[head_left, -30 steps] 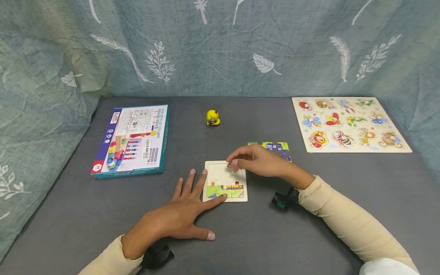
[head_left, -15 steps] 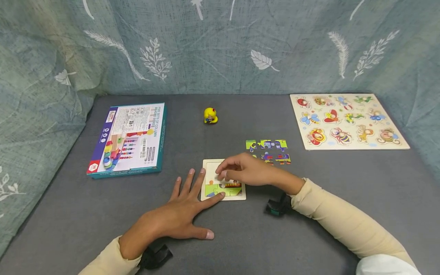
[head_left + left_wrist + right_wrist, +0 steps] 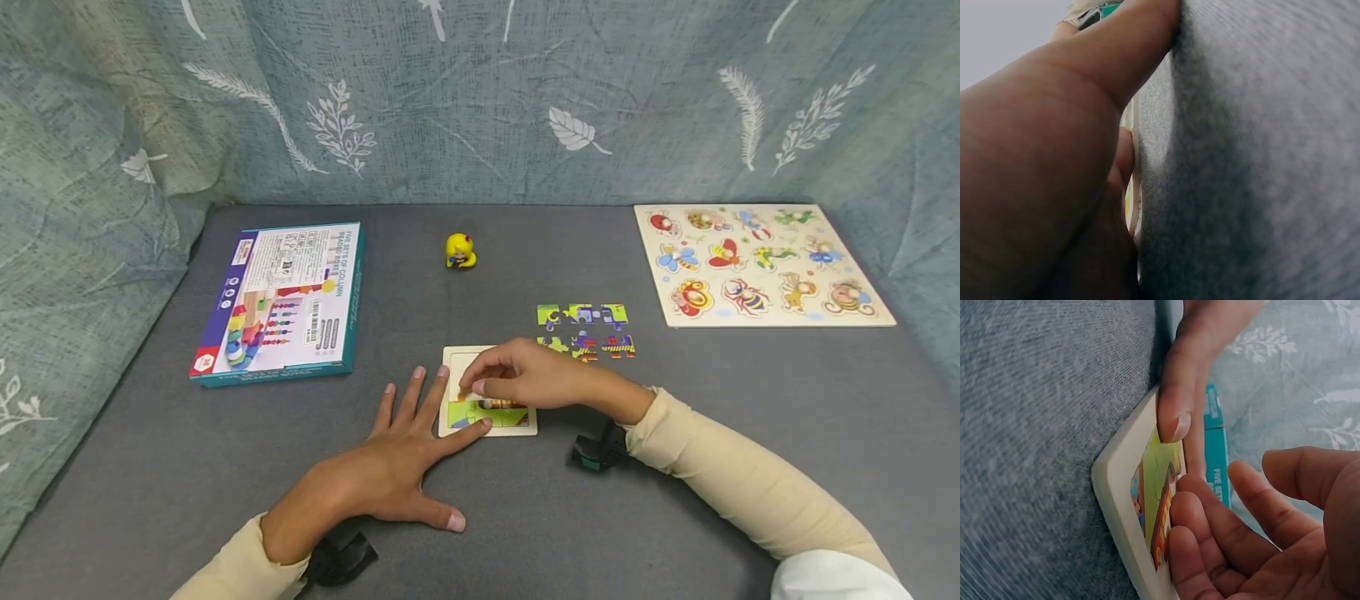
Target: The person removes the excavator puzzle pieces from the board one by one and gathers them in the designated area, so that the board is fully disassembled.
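Observation:
A small wooden puzzle tray (image 3: 517, 432) lies flat, its lower strip filled with joined green jigsaw pieces (image 3: 468, 411). My left hand (image 3: 390, 471) is spread beside it. The left index fingertip rests on the tray's lower part, another fingertip reaches its left edge, and the thumb lies on the table. Over the tray, my right hand (image 3: 536, 375) has loosely bent fingers, with fingertips down at the pieces' upper edge. In the right wrist view its thumb (image 3: 1310, 472) stands apart from the fingers, and nothing shows between them. Part of the tray is hidden under this hand.
Several loose jigsaw pieces (image 3: 581, 315) lie in two rows behind the right hand. A boxed bead toy (image 3: 300, 258) is at the left, a small yellow-haired figure (image 3: 460, 250) at the back. An insect-picture board (image 3: 738, 312) lies at the back right.
My right hand has moved left and slightly nearer across the tray, down to the pieces' upper edge. More loose pieces behind it are uncovered. The left hand stays in place.

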### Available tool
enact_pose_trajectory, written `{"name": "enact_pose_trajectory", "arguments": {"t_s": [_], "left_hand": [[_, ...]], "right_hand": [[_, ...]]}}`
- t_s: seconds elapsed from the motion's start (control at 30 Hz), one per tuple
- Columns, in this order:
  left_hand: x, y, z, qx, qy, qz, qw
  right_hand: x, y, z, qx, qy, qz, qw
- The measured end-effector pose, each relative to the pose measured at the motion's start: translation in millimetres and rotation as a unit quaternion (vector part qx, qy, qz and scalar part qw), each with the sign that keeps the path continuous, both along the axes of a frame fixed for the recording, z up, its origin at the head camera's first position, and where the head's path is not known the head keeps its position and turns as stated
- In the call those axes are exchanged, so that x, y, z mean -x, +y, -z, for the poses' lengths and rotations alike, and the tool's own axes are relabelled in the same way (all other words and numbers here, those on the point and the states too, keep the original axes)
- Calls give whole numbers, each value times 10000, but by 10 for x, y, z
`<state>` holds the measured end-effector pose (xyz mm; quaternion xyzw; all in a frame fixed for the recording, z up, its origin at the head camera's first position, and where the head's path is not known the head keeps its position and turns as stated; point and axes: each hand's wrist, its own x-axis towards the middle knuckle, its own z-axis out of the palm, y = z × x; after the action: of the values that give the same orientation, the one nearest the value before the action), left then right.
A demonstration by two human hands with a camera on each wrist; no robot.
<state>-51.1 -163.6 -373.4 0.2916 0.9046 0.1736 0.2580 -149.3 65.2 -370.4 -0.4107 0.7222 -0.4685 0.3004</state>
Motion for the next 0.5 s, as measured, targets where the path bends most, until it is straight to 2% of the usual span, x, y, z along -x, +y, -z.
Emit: {"name": "enact_pose_trajectory", "arguments": {"t_s": [0.5], "left_hand": [[-2, 4, 14, 8, 38, -10, 10000]], "right_hand": [[24, -14, 19, 90, -30, -132, 9999]]}}
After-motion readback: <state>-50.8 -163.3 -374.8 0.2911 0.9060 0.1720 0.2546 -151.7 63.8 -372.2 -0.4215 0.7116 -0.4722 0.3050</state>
